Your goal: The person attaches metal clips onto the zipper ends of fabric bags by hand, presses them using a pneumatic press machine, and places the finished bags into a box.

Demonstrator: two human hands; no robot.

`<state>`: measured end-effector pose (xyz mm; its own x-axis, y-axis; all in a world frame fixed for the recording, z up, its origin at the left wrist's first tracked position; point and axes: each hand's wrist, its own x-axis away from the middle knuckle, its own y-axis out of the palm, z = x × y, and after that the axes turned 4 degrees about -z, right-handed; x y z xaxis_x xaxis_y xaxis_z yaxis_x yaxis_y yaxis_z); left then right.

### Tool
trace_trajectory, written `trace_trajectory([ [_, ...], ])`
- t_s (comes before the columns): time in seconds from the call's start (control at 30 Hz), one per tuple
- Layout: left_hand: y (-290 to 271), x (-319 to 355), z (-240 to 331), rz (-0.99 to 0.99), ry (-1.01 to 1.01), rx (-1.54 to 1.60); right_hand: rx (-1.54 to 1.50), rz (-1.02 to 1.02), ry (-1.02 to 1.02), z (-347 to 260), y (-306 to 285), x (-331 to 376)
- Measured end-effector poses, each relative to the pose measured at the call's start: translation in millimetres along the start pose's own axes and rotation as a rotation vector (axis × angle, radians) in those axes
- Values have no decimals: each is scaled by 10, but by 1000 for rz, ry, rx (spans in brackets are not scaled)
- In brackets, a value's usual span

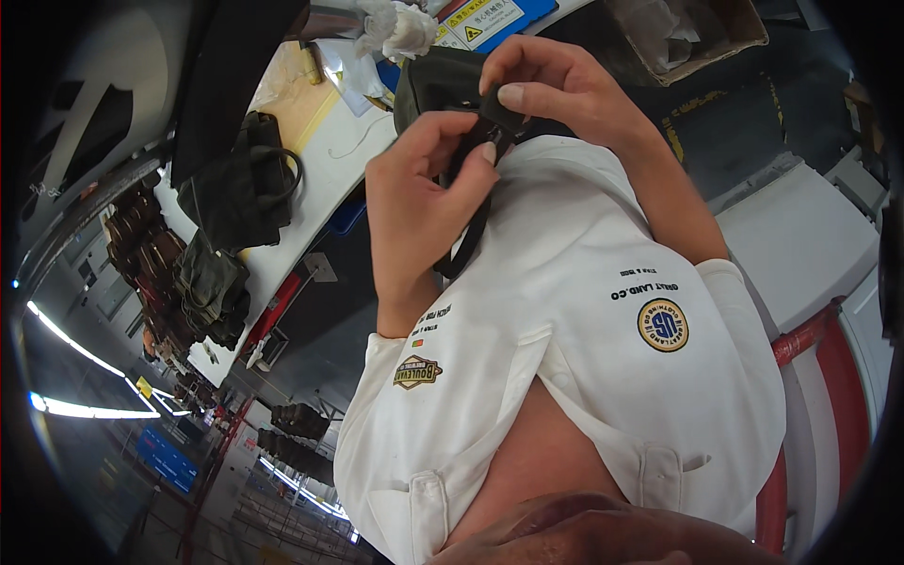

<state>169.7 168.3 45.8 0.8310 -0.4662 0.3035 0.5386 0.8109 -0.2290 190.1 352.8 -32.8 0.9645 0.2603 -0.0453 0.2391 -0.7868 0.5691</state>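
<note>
Both my hands are raised in front of my chest, holding a dark strap (pixel 496 111). My left hand (pixel 419 184) pinches it between thumb and fingertips, and a length of it hangs below that hand. Above and to the right, my right hand (pixel 551 89) grips the strap's upper end with bent fingers and the thumb on top. A dark green bag (pixel 424 83) lies just behind my hands at the table's edge, partly covered by them. Whether the strap joins this bag is hidden.
Along the left runs a white table (pixel 315 174) bearing dark bags (pixel 235 193). White crumpled material (pixel 400 30) and a blue-and-yellow sign (pixel 482 21) are at the far side. A cardboard box (pixel 744 28) stands far right, and a red rail (pixel 805 337) is near my right side.
</note>
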Motion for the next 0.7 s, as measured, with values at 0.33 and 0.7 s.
trace_trajectory([
  [0.33, -505, -371, -36, -75, -30, 92, -251, 104, -148, 81, 71, -605],
  [0.7, -558, -673, -18, 4, 122, 235, -231, 419, -196, 32, 161, -749],
])
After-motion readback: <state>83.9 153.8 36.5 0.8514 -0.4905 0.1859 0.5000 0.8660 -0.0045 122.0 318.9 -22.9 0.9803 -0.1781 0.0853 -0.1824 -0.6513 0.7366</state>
